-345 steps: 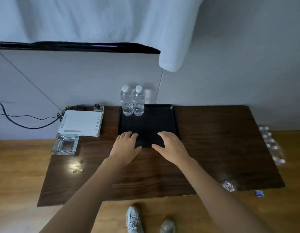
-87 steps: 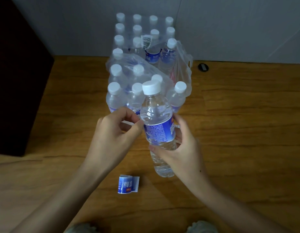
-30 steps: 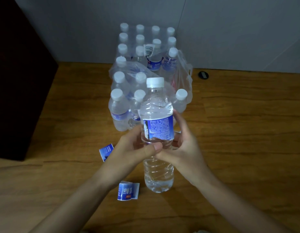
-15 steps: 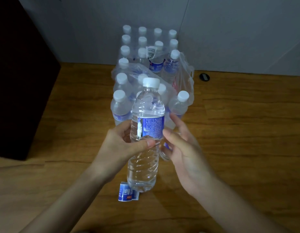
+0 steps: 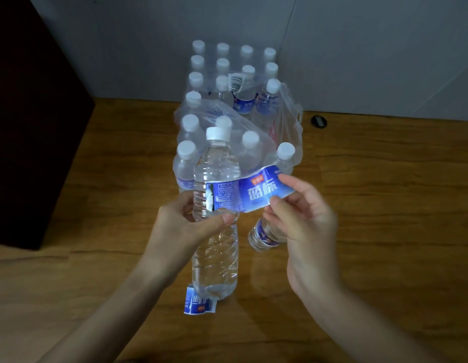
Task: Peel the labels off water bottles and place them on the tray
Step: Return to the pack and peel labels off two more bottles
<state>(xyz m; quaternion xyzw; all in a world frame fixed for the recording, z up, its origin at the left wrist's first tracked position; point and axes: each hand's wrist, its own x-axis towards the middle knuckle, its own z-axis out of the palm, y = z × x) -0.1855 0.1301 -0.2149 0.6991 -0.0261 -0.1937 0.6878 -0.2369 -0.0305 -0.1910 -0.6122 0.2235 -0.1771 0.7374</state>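
Bottle: a clear water bottle [image 5: 216, 218] with a white cap, held upright above the wooden floor [image 5: 385, 205], in front of the shrink-wrapped packs of bottles [image 5: 227, 100].
Label: the blue label [image 5: 250, 193] is partly off; its free end stretches out to the right, while the other end clings to the bottle's front.
Left hand: the left hand [image 5: 187, 226] wraps the bottle's middle, thumb across the front just under the label.
Right hand: the right hand [image 5: 303, 221] pinches the loose end of the label between thumb and fingers.
Step in hand: peeling, about midway by the look of it.
Next move: likely a steady pull away from the bottle until the glued end lets go, with the left hand bracing against twist.
Tray: not in sight, so the bottle must be carried to it afterwards.
Nearby: a discarded label [image 5: 197, 303] lies on the floor by the bottle's base; another bottle [image 5: 264, 235] lies behind the right hand.
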